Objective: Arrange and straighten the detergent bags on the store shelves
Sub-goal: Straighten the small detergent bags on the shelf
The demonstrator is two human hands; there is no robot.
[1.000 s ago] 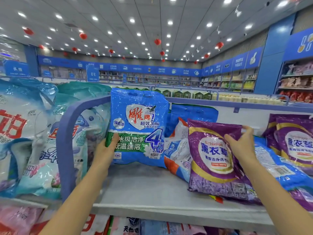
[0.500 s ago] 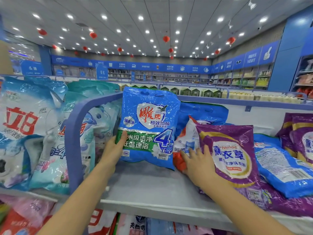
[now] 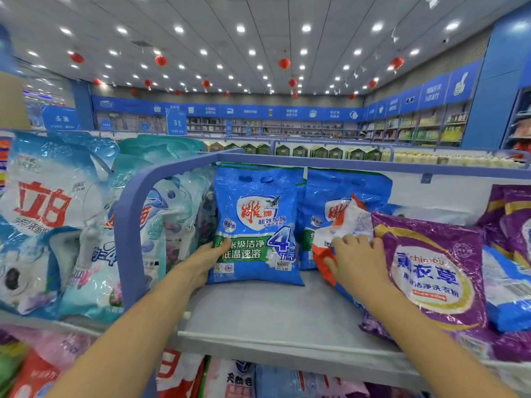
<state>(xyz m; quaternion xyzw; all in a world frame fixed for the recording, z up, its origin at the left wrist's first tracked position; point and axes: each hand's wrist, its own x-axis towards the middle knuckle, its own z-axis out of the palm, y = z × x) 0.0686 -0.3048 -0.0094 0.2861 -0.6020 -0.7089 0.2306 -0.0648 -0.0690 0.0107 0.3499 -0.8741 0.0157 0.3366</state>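
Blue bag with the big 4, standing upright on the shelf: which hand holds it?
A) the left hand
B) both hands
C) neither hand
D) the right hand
A: the left hand grips the blue bag at its left edge, thumb on the front, while the right hand is on the white-and-orange bag beside it.
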